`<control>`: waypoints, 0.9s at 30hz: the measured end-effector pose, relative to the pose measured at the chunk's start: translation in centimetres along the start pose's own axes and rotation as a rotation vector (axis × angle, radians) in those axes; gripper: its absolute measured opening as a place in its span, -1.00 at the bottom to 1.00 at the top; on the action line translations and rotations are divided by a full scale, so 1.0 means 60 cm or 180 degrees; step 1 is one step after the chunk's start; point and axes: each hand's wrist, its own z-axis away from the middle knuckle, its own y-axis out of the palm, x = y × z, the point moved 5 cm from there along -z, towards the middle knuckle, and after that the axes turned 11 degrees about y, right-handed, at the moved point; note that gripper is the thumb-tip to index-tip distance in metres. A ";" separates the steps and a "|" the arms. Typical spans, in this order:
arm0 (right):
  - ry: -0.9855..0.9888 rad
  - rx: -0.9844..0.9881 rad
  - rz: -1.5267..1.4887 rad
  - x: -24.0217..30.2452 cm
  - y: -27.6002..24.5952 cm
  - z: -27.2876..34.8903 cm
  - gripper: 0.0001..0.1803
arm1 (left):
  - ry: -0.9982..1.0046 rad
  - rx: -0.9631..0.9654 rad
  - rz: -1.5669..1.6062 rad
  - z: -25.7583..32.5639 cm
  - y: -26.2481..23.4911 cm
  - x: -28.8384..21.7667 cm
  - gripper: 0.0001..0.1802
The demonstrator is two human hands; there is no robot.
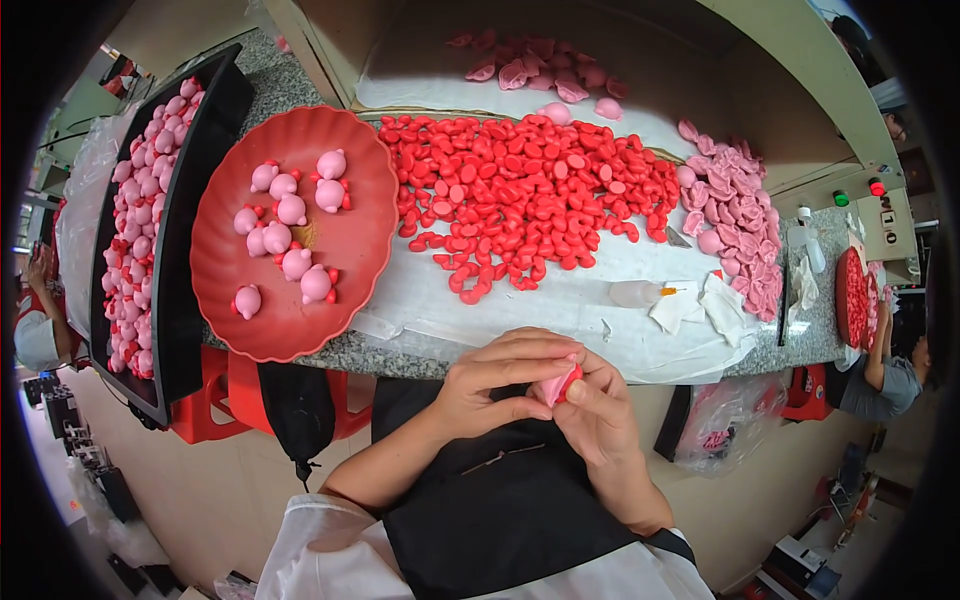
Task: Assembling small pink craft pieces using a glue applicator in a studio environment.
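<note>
Our left hand (pixel 490 378) and right hand (pixel 600 410) have fingers clamped on the pink-red piece (pixel 559 384), 6 o'clock of the red pile (pixel 535 190). Probably light, soft, squashable; we'd pinch its edges.

Conceals part of a pink-and-red piece (pixel 564 383) between the left hand (pixel 497 382) and right hand (pixel 600 408). Crops the white garment (pixel 325 550) at the near edge. Obscures part of a red stool (pixel 243 388) behind a black bag (pixel 297 412). Leaves pink bits (pixel 716 440) in a clear plastic bag (pixel 752 432) at right too small to identify. Cuts a co-worker (pixel 40 335) short at the left edge.
</note>
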 end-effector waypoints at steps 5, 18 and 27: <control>0.0092 0.0083 -0.0207 -0.004 0.001 0.001 -0.77 | 0.0086 -0.0034 -0.0031 0.000 0.002 -0.002 -0.62; -0.3001 -0.2292 0.3120 0.124 -0.039 0.054 -0.50 | -0.1517 -0.1582 0.2954 0.031 0.018 0.027 -0.55; -0.2475 -0.2184 0.3267 0.126 -0.080 0.021 -0.64 | -0.1878 -0.1662 0.3636 0.037 0.032 0.024 -0.55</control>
